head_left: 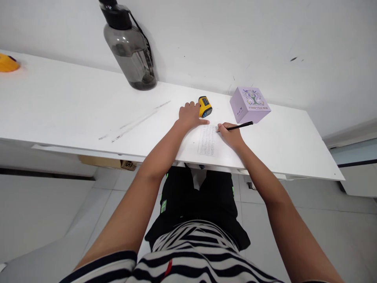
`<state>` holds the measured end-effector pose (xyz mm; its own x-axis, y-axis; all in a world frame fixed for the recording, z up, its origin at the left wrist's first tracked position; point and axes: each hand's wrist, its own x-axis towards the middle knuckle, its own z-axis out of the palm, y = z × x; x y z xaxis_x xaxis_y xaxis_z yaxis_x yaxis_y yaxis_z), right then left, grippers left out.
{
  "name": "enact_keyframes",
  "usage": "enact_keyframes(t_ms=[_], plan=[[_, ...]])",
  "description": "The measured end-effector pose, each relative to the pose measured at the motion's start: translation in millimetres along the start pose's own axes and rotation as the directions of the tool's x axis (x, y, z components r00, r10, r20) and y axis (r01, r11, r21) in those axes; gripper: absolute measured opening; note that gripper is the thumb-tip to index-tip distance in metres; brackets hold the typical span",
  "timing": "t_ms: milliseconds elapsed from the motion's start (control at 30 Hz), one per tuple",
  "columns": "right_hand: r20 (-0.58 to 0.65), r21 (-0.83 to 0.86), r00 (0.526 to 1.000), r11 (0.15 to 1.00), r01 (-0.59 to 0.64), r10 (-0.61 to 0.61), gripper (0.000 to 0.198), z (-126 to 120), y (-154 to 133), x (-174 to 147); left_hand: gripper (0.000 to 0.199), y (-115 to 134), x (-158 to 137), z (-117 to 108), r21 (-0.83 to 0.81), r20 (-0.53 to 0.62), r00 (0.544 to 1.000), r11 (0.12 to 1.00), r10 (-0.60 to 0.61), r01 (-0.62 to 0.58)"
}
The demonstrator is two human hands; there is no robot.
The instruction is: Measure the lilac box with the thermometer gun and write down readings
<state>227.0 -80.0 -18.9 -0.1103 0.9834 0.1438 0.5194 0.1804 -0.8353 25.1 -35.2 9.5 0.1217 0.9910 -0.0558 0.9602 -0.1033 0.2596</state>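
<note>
Seemingly light and stiff, a black pen (244, 125) sits pinched near its tip, likely the best hold, by a right hand (231, 136) at the edge of a written sheet (207, 142) on a white table (282, 145). Probably thin, the sheet would crease easily. A left hand (190, 115), thumb spread, apparently gripping nothing, rests beside a yellow gadget (205, 106); contact is unclear.

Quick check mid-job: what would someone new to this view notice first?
Probably the big grey see-through bottle, standing near the wall at the back of the white table, left of centre. Next, the lilac box near the wall, right of centre, and the small yellow-and-black device beside the left hand. Between and nearer the front edge, the right hand holds a black pen.
</note>
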Motion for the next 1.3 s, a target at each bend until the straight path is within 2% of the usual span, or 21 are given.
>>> enact_keyframes(t_ms=[567,867,1067,1133,1200,1300], plan=[[-0.023,-0.024,1.000,1.000,0.015,-0.015,0.031,1,0,-1,0.091,0,0,-1,-0.030,0.026,1.000,1.000,0.007,-0.006],[-0.004,-0.037,1.000,0.999,0.019,-0.019,0.030,-1,-2,-1,0.092,-1,2,2,-0.010,0.001,1.000,1.000,0.002,-0.002],[-0.067,-0.026,0.997,0.999,0.039,-0.041,0.038,-2,2,-1,0.093,-1,2,2,-0.009,0.014,1.000,1.000,0.003,-0.003],[-0.104,-0.079,0.992,0.995,0.064,-0.072,0.038,-4,4,-3,0.093,-2,3,2,-0.011,0.009,1.000,1.000,0.002,-0.002],[-0.097,-0.211,0.983,0.969,0.131,-0.154,0.035,-6,6,-6,0.094,-2,3,2,-0.022,0.007,1.000,1.000,0.006,-0.006],[-0.013,-0.464,0.966,0.857,0.224,-0.259,0.028,-6,10,-5,0.093,-2,3,3,-0.041,0.005,1.000,0.999,0.017,-0.017]])
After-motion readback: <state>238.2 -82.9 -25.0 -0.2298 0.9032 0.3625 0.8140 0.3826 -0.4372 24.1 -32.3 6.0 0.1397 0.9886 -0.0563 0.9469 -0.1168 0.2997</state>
